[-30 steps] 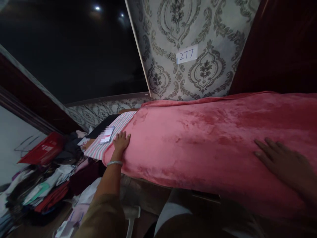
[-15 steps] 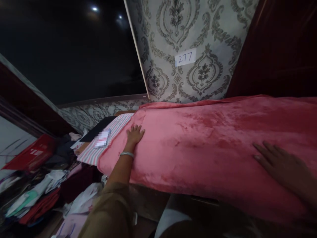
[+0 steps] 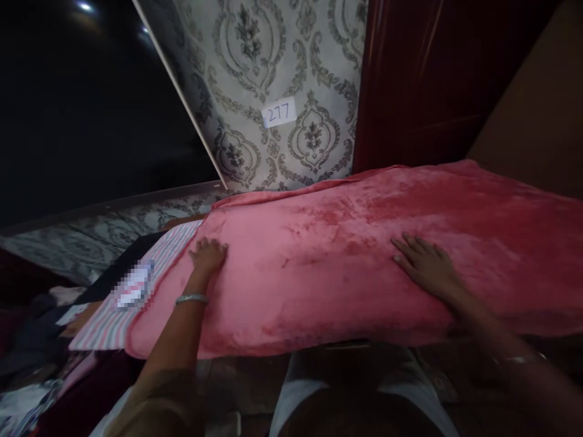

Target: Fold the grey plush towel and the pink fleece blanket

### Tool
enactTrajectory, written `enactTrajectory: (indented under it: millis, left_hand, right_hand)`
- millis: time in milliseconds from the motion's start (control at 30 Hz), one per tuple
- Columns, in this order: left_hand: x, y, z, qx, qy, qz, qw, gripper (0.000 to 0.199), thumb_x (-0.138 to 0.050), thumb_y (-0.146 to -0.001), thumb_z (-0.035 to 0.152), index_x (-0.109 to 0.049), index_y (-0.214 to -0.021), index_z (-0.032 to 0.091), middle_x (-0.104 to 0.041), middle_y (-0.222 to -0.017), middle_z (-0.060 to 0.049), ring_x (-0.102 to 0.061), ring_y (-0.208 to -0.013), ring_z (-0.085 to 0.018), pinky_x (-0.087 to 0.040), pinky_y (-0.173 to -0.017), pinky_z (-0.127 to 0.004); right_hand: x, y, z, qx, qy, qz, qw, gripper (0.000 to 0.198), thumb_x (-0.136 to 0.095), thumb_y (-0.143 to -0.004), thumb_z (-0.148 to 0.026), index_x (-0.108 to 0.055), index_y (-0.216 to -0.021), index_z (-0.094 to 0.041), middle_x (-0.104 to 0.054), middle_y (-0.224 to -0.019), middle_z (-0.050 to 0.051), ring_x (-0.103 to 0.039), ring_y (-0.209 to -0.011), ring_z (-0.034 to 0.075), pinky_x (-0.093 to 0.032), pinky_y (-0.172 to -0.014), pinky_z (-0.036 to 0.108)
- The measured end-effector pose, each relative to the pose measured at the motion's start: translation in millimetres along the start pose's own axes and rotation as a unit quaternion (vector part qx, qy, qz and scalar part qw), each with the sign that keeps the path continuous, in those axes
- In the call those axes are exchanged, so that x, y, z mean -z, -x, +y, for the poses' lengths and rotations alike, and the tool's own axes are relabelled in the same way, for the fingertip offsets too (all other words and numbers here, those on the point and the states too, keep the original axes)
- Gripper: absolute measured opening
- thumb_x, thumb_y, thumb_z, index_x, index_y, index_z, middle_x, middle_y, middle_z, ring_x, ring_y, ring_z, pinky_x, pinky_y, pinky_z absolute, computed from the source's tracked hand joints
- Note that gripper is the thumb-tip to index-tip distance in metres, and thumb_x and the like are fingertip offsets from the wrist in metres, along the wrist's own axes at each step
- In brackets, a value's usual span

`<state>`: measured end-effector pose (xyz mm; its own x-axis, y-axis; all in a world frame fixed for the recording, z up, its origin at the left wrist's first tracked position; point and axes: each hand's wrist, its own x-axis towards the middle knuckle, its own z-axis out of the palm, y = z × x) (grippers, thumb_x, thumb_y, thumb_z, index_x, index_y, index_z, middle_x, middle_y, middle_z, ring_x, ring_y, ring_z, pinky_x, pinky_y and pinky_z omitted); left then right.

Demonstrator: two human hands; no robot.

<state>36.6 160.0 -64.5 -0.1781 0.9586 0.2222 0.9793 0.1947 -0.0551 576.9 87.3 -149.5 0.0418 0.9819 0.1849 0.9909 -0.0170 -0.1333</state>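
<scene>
While I watch remotely:
Blanket: pink blanket (image 3: 346, 255) flat under both palms.
L hand (image 3: 207, 255): fingers splayed, nothing gripped.
R hand (image 3: 426, 267): same.
Hidden: blanket's far right end cut off.

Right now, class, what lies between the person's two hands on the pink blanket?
In the head view, only bare pink blanket lies between the left hand and the right hand; both rest flat on it, with nothing else on that stretch.

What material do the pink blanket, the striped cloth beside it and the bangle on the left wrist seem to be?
Pink blanket: likely plush fleece, with a soft sheen and brushed marks in the pile.
Striped cloth: probably thin woven cotton, matte and flat.
Bangle: looks like metal, silvery and shiny.
</scene>
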Motion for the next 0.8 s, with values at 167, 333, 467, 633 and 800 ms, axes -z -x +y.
enactTrajectory:
  millis: [167,333,467,633,800]
  left_hand:
    - [-13,17,59,-0.091,0.022,-0.062,0.994,0.061,-0.029,-0.101,0.047,-0.038,-0.157,0.026,-0.03,-0.167,-0.011,-0.022,-0.156,-0.03,-0.022,-0.122,-0.062]
    - [-19,28,68,-0.083,0.023,-0.052,0.995,0.059,-0.028,-0.101,0.042,-0.042,-0.155,0.022,-0.034,-0.165,-0.011,-0.028,-0.154,-0.03,-0.026,-0.121,-0.058]
    - [-19,25,66,-0.088,0.029,-0.027,0.995,0.058,-0.028,-0.1,0.04,-0.046,-0.152,0.021,-0.038,-0.163,-0.012,-0.032,-0.152,-0.03,-0.028,-0.12,-0.058]
    - [-18,21,68,-0.091,0.034,-0.025,0.995,0.061,-0.028,-0.099,0.041,-0.046,-0.152,0.019,-0.039,-0.162,-0.015,-0.034,-0.151,-0.032,-0.031,-0.118,-0.062]
    - [-12,20,72,-0.086,0.037,-0.036,0.995,0.063,-0.026,-0.099,0.041,-0.046,-0.153,0.015,-0.038,-0.162,-0.017,-0.033,-0.151,-0.034,-0.03,-0.119,-0.063]
  right_hand:
    - [-4,-3,5,0.007,-0.01,0.003,1.0,0.061,-0.029,-0.1,-0.048,-0.044,-0.155,-0.027,-0.036,-0.164,0.01,-0.034,-0.15,0.034,-0.03,-0.118,0.059]
    - [-6,-4,7,0.007,-0.005,0.013,1.0,0.061,-0.026,-0.101,-0.051,-0.045,-0.155,-0.027,-0.036,-0.164,0.008,-0.034,-0.15,0.032,-0.03,-0.119,0.058]
    - [-3,-4,4,0.005,-0.01,0.011,1.0,0.06,-0.027,-0.102,-0.051,-0.045,-0.155,-0.029,-0.036,-0.164,0.008,-0.033,-0.15,0.032,-0.029,-0.118,0.059]
    - [11,-13,13,0.023,-0.037,-0.046,0.998,0.062,-0.03,-0.102,-0.054,-0.04,-0.158,-0.028,-0.029,-0.167,0.008,-0.028,-0.153,0.032,-0.028,-0.119,0.06]
    - [24,-11,76,-0.021,-0.032,-0.038,0.999,0.062,-0.028,-0.102,-0.054,-0.042,-0.156,-0.028,-0.035,-0.164,0.01,-0.033,-0.15,0.033,-0.031,-0.116,0.063]
